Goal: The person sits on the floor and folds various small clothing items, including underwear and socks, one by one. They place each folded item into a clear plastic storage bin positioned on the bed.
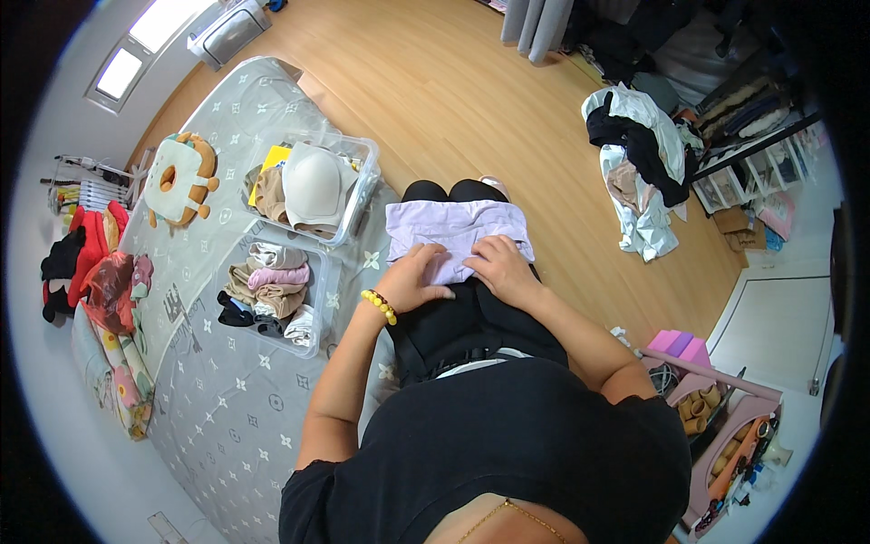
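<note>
A lavender piece of folded clothing point(456, 220) lies across my lap, over black trousers. My left hand point(408, 275), with a yellow beaded bracelet at the wrist, rests on its left side. Its fingers press on the cloth and the thumb is spread apart, near the lower edge. On the right side my right hand point(504, 270) is closed on a fold of the same cloth, fingers bent. A small flap of lavender fabric shows between the two hands. The fingertips are partly hidden in the folds, and I cannot tell what kind of garment it is.
On the grey patterned bed at my left stand a clear bin point(370, 181) with a white bra and a smaller bin point(323, 304) of folded clothes. A bread-shaped cushion point(192, 192) lies beyond. Clothes point(639, 150) are heaped right, near a pink cart point(757, 390).
</note>
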Action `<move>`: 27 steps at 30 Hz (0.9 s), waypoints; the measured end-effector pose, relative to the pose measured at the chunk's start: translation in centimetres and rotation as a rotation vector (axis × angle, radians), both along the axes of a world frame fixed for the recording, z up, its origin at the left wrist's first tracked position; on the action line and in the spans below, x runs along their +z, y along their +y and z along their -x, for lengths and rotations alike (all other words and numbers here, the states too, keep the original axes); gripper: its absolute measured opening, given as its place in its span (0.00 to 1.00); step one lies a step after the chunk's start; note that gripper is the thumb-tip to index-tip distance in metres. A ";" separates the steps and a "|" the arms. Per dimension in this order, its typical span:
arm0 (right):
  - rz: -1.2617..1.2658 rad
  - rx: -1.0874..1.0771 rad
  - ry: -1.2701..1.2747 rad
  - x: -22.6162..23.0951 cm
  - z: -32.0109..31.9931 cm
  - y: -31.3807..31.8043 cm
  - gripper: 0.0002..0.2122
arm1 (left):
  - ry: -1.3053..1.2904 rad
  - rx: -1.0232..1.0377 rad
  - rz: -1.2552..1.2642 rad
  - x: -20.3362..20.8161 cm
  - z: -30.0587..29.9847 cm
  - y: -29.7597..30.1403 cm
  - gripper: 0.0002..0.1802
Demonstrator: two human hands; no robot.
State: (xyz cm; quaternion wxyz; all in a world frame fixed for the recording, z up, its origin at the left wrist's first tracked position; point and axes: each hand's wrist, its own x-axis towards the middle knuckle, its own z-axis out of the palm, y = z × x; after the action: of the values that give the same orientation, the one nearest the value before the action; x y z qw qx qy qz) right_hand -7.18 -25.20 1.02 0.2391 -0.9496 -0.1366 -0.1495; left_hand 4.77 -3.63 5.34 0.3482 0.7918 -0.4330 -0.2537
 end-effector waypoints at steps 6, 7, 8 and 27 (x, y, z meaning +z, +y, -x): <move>-0.255 -0.099 0.184 -0.4 -1.3 -1.1 0.07 | -0.424 -0.017 0.089 -1.8 -1.0 0.5 0.18; -0.293 -0.120 0.229 -0.7 -2.2 -1.7 0.08 | -0.295 0.069 0.070 -2.3 -1.9 0.1 0.16; -0.334 -0.137 0.276 -1.0 -3.1 -2.2 0.08 | -0.165 0.159 0.048 -2.7 -2.8 -0.2 0.14; -0.118 -0.518 0.383 -6.3 -2.9 -5.2 0.29 | -0.675 0.384 -0.060 -6.9 -1.9 -3.9 0.30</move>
State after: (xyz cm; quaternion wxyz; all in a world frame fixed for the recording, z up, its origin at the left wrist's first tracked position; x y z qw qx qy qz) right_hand -4.32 -30.37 -5.25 0.2690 -0.9482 0.1660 -0.0318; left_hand 6.70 -7.53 -1.54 0.2043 0.9071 -0.3596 0.0782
